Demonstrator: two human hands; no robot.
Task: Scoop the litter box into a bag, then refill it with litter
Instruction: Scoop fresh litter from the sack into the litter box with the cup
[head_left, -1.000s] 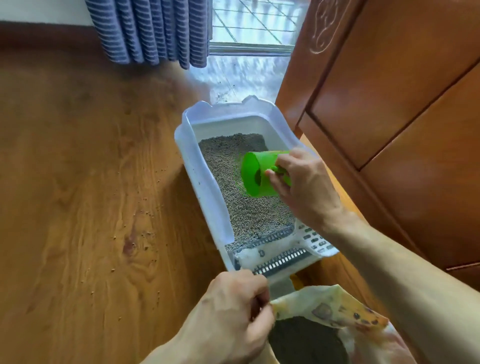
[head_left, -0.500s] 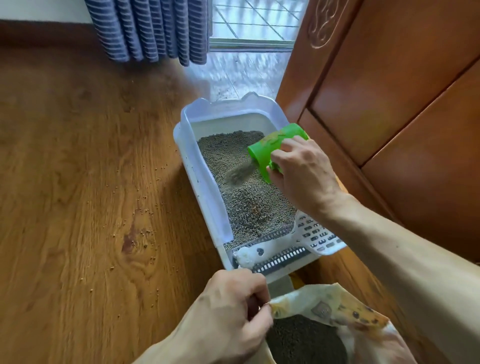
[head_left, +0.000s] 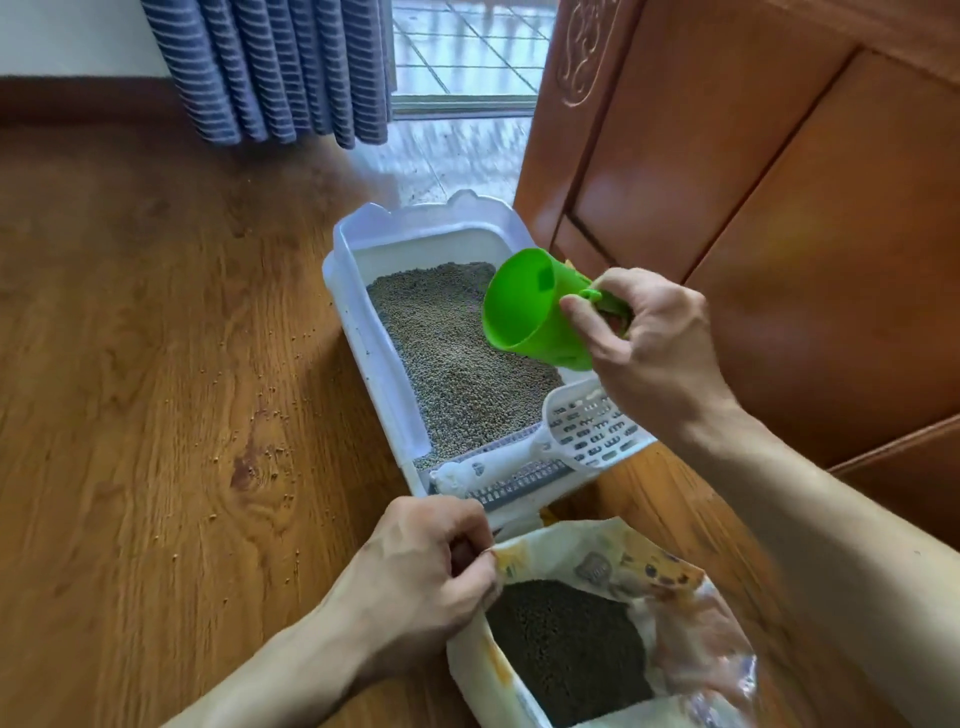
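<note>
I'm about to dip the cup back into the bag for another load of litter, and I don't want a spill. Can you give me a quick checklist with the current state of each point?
1. Round green plastic cup looks emptied: ok, its inside shows no litter.
2. Right hand has a firm grip on the cup's handle: ok, the fingers curl round it.
3. Printed plastic litter bag held open: ok, the left hand pinches its rim and the mouth gapes.
4. Litter left in the bag: ok, dark granules fill its bottom.
5. Path from cup to bag free: not ok, the white slotted plastic scoop lies across the near corner of the white plastic litter box.
6. Wooden floor clean: not ok, stray granules lie scattered.
</note>
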